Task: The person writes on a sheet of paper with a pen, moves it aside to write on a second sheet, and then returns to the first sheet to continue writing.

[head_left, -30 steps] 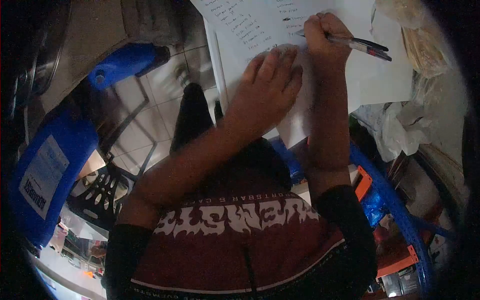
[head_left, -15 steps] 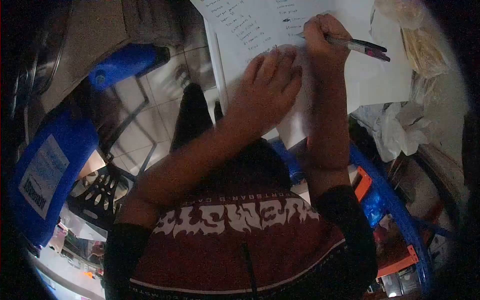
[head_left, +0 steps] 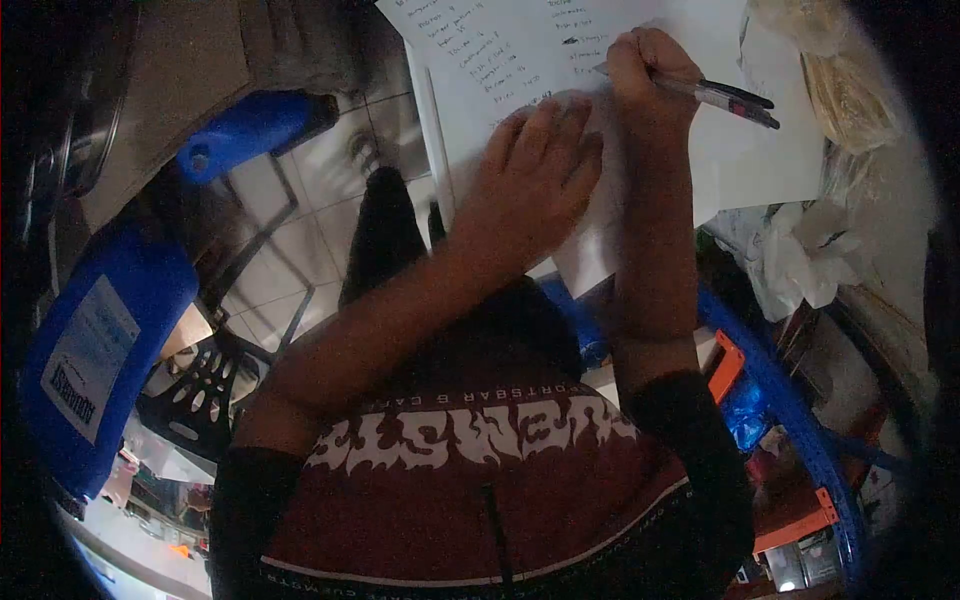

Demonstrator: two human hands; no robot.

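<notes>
Right hand [head_left: 648, 75]: I clench the pen [head_left: 725, 95] near its tip.
Left hand [head_left: 530, 185]: splayed flat, pinning my paper [head_left: 500, 50].
Paper: probably light, limp.

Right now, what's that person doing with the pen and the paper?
A person is writing a list. The right hand grips a pen, its tip down on a white sheet of paper that already holds two columns of handwritten lines. The left hand lies flat on the sheet. A blue jug is to the left, and crumpled plastic bags to the right.
</notes>
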